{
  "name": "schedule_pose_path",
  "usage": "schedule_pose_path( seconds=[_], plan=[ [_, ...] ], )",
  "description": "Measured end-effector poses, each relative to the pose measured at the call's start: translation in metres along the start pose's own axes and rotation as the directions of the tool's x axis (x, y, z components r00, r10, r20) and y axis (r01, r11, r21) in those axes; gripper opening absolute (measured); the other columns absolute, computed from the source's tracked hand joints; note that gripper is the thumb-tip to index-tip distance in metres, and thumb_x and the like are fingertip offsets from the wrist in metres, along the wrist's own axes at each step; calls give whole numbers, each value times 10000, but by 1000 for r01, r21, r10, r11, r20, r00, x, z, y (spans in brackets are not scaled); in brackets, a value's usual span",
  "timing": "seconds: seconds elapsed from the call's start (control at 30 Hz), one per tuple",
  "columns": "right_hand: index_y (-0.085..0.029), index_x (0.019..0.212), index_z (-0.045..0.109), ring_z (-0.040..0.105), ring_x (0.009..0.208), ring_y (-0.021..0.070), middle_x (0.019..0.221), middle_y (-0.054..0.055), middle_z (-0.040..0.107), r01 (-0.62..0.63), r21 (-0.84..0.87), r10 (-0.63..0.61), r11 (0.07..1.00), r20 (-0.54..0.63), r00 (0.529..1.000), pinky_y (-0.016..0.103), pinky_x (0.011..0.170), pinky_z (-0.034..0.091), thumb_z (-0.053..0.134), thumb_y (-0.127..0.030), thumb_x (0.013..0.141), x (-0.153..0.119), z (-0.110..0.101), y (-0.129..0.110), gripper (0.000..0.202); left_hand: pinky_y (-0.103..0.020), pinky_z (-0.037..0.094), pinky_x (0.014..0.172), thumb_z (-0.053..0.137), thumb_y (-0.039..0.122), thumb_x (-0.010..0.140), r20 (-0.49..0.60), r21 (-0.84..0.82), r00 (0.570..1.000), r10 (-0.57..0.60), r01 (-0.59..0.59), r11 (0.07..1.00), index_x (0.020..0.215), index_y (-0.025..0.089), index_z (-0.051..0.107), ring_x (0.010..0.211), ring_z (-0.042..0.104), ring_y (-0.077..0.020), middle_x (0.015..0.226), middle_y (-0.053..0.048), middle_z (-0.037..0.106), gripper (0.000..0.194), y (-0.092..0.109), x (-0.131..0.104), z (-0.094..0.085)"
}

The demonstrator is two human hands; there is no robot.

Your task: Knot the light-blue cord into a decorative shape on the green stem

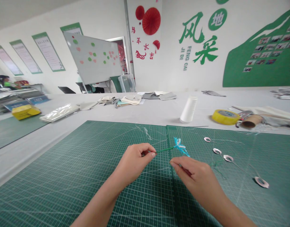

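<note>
My left hand (134, 160) pinches the end of a thin green stem (165, 149) between thumb and fingertips. At the stem's far end is a small light-blue flower (180, 146) with white, bead-like parts and loose blue ends pointing down to the right. My right hand (198, 176) is closed in a pinch just below the flower, apart from my left hand; whatever it grips is too fine to make out. Both hands are above the green cutting mat (88, 164). Beside my right hand lies a tangle of green thread (217, 167), partly hidden by that hand.
Several pale oval rings with thin tails, one ring (261, 182) nearest me, lie on the mat's right side. Loose white thread (147, 134) lies ahead. Beyond stand a white thread cone (188, 109), yellow tape roll (225, 117), cardboard tube (252, 121), fabric pieces (130, 99) and yellow box (26, 112).
</note>
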State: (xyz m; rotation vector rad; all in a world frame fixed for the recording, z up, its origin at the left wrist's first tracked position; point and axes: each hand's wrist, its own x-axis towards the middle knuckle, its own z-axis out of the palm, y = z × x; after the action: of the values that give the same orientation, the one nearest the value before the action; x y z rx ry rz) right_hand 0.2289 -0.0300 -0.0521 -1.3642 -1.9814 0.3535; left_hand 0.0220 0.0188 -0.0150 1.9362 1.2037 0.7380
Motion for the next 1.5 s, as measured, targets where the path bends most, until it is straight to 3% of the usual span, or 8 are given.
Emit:
schedule_pose_path(
  seconds=[0.63, 1.07, 1.23, 1.5],
  plan=[
    [-230, 822, 644, 645, 705, 170, 785, -2, 699, -15, 16, 15, 1000, 14, 1000, 302, 669, 476, 458, -246, 916, 0, 2, 0, 209, -237, 325, 564, 540, 266, 832, 3, -28, 1000, 1, -1, 1000, 775, 182, 653, 593, 445, -111, 637, 31, 543, 151, 1, 0, 0],
    [-239, 801, 664, 675, 699, 172, 787, 2, 726, 23, -36, -23, 999, -2, 1000, 291, 670, 514, 449, -235, 907, 0, 1, 1, 239, -236, 311, 543, 583, 323, 822, 88, -184, 996, -20, 36, 982, 817, 170, 684, 582, 418, -113, 651, 14, 557, 184, 3, 0, -1],
    [-245, 841, 677, 690, 712, 181, 793, 4, 735, 25, -39, -25, 999, 1, 1000, 303, 683, 527, 452, -235, 908, -1, 2, 1, 235, -244, 360, 610, 566, 349, 849, 88, -198, 995, 38, -20, 980, 746, 174, 682, 657, 473, -130, 681, 4, 585, 235, 3, -1, 0],
    [-251, 859, 694, 703, 698, 181, 820, 5, 753, 40, -51, -40, 998, -13, 999, 298, 668, 542, 458, -235, 904, 0, 2, 0, 241, -241, 351, 599, 552, 319, 847, 92, -181, 995, 25, -8, 984, 709, 174, 657, 637, 459, -126, 651, 14, 560, 226, 5, -1, -2]
  ],
)
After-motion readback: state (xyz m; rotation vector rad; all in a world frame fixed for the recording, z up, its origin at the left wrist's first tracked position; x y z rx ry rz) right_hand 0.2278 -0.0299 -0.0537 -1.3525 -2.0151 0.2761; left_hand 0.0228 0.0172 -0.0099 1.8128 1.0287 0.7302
